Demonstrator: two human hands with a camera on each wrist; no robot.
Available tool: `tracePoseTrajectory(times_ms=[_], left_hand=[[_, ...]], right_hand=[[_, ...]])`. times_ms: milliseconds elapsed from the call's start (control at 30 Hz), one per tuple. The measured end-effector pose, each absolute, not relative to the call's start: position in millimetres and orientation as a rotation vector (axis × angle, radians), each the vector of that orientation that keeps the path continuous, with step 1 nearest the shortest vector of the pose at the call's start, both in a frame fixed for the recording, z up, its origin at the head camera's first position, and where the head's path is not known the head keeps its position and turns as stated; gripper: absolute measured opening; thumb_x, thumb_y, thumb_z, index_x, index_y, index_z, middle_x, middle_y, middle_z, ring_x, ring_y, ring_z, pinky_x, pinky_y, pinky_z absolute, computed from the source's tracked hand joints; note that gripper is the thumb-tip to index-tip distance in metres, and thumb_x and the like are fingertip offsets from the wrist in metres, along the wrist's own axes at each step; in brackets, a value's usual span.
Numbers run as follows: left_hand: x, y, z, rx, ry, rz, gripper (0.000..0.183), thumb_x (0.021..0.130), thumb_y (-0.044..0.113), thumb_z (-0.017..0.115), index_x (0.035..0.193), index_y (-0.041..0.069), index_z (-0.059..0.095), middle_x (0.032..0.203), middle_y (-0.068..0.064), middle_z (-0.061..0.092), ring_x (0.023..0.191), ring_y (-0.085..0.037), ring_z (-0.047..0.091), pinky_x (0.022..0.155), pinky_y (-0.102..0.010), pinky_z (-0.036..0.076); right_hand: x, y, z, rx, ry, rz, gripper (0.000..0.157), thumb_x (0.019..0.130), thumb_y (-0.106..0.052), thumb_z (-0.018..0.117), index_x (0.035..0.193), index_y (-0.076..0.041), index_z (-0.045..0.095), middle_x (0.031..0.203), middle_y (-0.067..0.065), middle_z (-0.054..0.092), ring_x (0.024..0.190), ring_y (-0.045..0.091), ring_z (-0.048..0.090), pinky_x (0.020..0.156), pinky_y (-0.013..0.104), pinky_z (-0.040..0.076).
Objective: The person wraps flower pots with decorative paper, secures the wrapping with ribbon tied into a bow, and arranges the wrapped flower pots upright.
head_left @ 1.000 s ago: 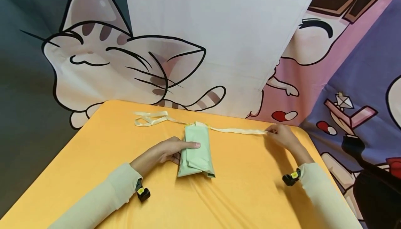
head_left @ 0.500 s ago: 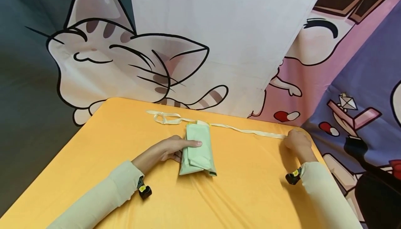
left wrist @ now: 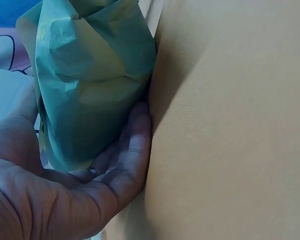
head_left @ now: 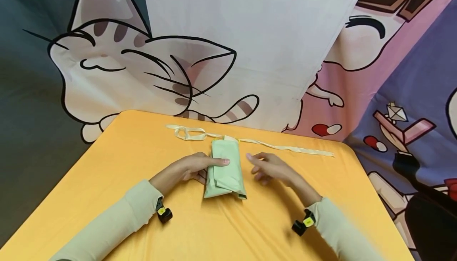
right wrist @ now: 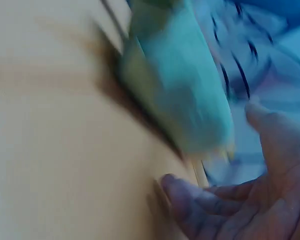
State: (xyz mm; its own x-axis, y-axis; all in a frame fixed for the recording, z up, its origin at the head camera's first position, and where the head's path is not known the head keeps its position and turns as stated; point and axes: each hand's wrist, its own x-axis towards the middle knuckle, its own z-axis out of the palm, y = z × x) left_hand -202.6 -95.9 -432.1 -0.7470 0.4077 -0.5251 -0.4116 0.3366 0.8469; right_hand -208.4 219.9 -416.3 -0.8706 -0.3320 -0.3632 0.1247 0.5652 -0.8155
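A pale green packet of folded, creased paper (head_left: 226,175) lies midway between the side edges of the yellow cloth-covered table (head_left: 214,241), near its far edge. My left hand (head_left: 196,167) grips its left side, thumb on top, fingers beneath; my right hand (head_left: 273,168), fingers parted, holds nothing. A flat cream ribbon (head_left: 278,147) reaches toward the far right corner. The packet seems light, easily crumpled, best held by its sides; its contents are hidden.
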Motion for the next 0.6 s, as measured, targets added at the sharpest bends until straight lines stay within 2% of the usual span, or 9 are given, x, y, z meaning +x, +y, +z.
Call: tracePoseTrajectory(times_ms=[100,200,400,500,600], left_hand=[[-206,-96,-429,0.012,1.886,1.479,0.05,0.101,0.058,0.079,0.105,0.008,0.082,0.088,-0.004,0.085,0.074,-0.015,0.079,0.072,-0.032,0.067],[-208,-95,-426,0.036,1.874,1.47,0.051,0.102,0.058,0.078,0.106,0.008,0.082,0.09,-0.004,0.085,0.075,-0.016,0.079,0.072,-0.033,0.068],[-211,-96,-427,0.049,1.872,1.458,0.054,0.101,0.06,0.079,0.109,0.007,0.082,0.092,-0.005,0.085,0.078,-0.016,0.081,0.074,-0.034,0.069],[-213,-99,-426,0.105,1.893,1.417,0.056,0.104,0.061,0.075,0.11,0.006,0.081,0.095,-0.006,0.083,0.077,-0.017,0.078,0.074,-0.033,0.068],[-223,-112,-420,0.172,1.922,1.381,0.06,0.112,0.059,0.064,0.116,0.0,0.077,0.096,-0.01,0.079,0.076,-0.019,0.076,0.073,-0.034,0.068]], right_hand=[[-198,192,-413,-0.223,2.138,-1.292,0.104,0.104,-0.069,0.071,0.171,0.003,0.035,0.131,0.02,0.075,0.094,0.024,0.081,0.078,0.04,0.07],[-195,175,-410,-0.287,2.124,-1.256,0.104,0.102,-0.065,0.077,0.169,0.004,0.037,0.134,0.018,0.074,0.1,0.022,0.079,0.083,0.038,0.069],[-198,157,-410,-0.385,2.031,-1.303,0.07,0.107,-0.054,0.075,0.155,-0.007,0.056,0.135,0.013,0.077,0.117,0.023,0.077,0.1,0.04,0.065],[-198,153,-409,-0.392,1.982,-1.321,0.059,0.108,-0.049,0.075,0.15,-0.011,0.06,0.131,0.01,0.078,0.114,0.022,0.077,0.097,0.04,0.066],[-196,152,-408,-0.336,1.982,-1.317,0.054,0.105,-0.048,0.077,0.142,-0.011,0.062,0.12,0.008,0.079,0.105,0.02,0.078,0.087,0.037,0.066]])
